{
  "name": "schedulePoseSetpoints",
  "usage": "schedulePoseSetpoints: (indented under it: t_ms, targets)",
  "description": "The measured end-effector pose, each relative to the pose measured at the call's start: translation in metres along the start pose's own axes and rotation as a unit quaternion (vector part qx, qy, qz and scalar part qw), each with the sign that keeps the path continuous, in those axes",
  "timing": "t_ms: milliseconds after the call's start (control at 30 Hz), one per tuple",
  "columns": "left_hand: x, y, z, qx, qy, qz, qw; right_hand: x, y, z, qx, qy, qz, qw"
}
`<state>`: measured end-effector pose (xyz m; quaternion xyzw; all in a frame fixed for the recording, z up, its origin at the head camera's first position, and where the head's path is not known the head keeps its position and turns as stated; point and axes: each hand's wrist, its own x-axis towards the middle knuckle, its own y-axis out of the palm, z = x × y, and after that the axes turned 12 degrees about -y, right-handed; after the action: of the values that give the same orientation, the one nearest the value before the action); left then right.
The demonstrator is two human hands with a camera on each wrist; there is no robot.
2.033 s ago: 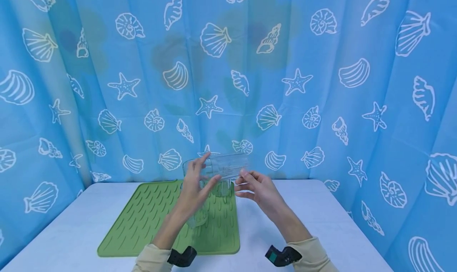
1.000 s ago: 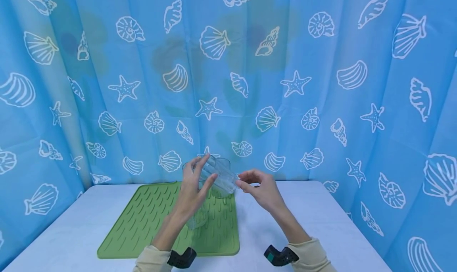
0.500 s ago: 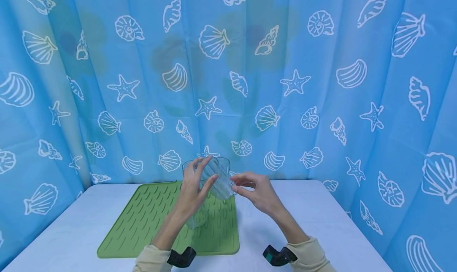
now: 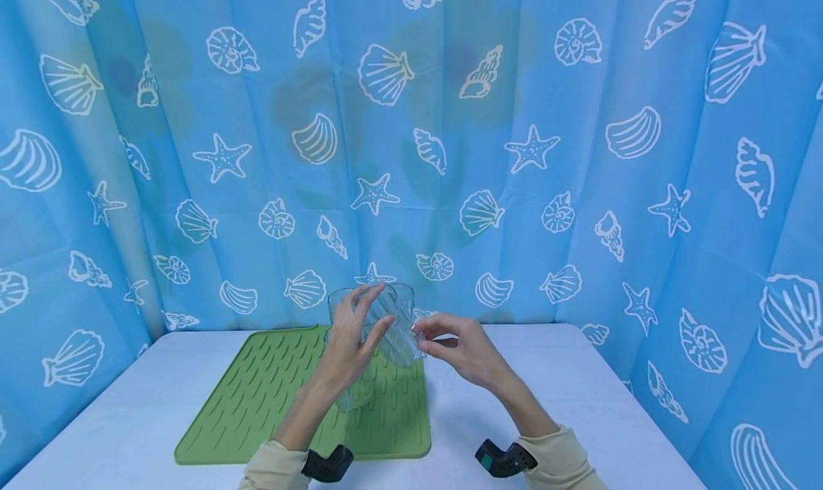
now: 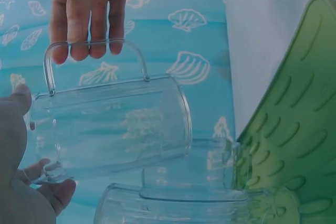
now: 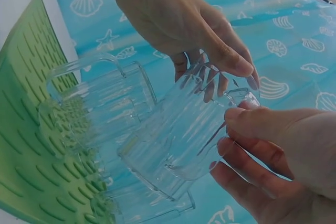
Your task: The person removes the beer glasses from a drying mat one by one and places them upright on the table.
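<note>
A clear glass mug [image 4: 397,341] is held tilted above the green ridged mat [image 4: 257,383]. My left hand [image 4: 347,336] grips it at one end; in the left wrist view, thumb and fingers lie on opposite sides of that end, with the mug's handle [image 5: 97,42] on top. Fingers of my right hand [image 4: 466,348] curl at the handle; the right wrist view has its thumb and index finger pinching there. Another glass mug with a handle [image 6: 115,103] stands close by on the mat. Transparent glass makes the exact edges hard to tell.
More clear glassware [image 5: 173,203] sits near the held mug, partly overlapped by it and by my left hand. The mat lies on a white table [image 4: 534,390], with a blue shell-print curtain [image 4: 411,154] behind and at both sides.
The held mug has turned from nearly level to a steeper tilt, one end swinging downward. My right hand has moved slightly left and its fingers have curled more; the left hand has hardly moved.
</note>
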<state>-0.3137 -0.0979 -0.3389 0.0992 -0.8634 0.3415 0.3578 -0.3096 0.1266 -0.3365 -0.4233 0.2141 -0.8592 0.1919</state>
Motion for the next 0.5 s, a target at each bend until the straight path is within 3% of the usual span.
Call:
schedulePoseSetpoints:
  t_ms: [267,500]
  targets:
    - [-0.0015,-0.0016,-0.0003,-0.017,-0.020,0.043,0.9987,0.0000,0.0016,0.0034,0.001,0.003,0.016,0.9999]
    - [-0.0006,-0.0041,-0.0010,-0.029,-0.026,0.050,0.9980,0.0000,0.0038,0.0021,0.012,-0.004,0.014,0.9998]
